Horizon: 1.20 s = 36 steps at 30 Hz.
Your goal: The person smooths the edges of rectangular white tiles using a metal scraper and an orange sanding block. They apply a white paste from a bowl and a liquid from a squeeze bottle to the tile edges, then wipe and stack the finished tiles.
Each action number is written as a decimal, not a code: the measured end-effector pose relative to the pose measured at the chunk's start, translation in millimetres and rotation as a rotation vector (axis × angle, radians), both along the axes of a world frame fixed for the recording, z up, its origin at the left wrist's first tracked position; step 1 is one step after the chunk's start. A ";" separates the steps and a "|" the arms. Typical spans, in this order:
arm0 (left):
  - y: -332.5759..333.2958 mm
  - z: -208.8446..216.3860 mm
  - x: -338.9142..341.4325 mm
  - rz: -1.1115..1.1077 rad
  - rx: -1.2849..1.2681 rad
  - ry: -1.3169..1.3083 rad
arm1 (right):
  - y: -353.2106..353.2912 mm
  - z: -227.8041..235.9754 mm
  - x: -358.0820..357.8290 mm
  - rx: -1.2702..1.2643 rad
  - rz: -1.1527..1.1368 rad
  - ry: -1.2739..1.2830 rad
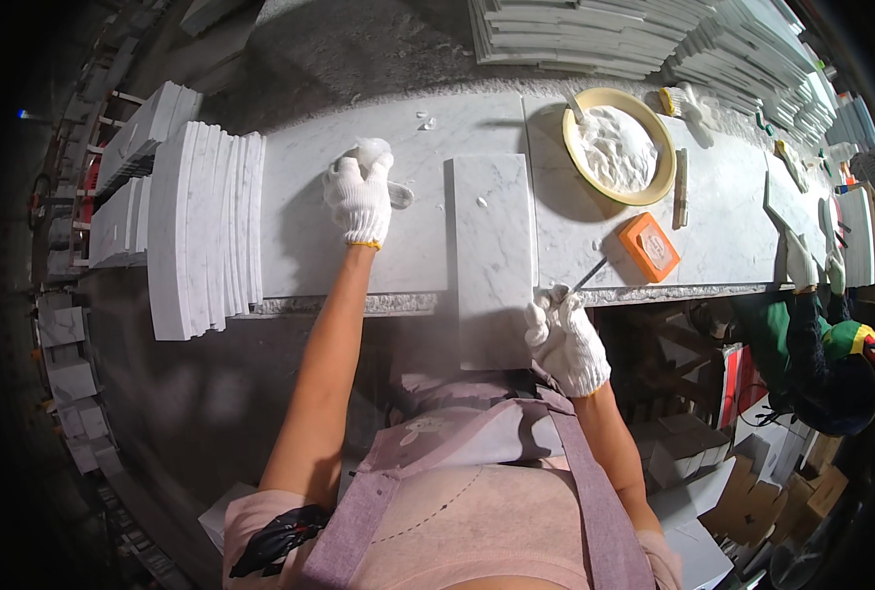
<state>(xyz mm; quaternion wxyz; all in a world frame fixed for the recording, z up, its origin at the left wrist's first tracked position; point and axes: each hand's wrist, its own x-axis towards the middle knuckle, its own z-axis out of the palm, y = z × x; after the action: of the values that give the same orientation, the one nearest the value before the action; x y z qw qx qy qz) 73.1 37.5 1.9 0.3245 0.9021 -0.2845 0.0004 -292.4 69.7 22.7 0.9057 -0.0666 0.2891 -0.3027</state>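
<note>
A pale marble tile [493,246] with grey veins lies in front of me, its near end jutting past the bench edge. My right hand [569,344], in a white knit glove, is closed around a thin dark tool [592,273] beside the tile's near right edge. To the tile's left, my gloved left hand [359,192] rests on the bench, fingers curled around a whitish lump I cannot make out. A flat greyish piece [400,196] pokes out beside that hand. White paste [614,147] fills much of a yellow-rimmed bowl [665,162] at the far right.
Beside the bowl are an orange box [649,248] and a narrow stick [681,187]. Tiles stand in a row [206,231] at left; more tile stacks [595,34] rise behind the marble bench [300,197]. Another person's gloved hands [801,264] work at far right.
</note>
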 end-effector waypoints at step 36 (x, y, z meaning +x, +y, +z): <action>84.1 -33.4 -110.8 -0.440 -0.499 0.263 | -78.3 35.2 73.8 -1.504 0.519 1.268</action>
<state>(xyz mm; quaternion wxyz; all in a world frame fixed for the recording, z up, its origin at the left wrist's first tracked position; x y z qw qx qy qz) -37.8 121.6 -31.5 0.5611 0.7045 -0.4188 -0.1161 -218.6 -8.6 57.9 0.3465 -0.8278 0.4276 -0.1092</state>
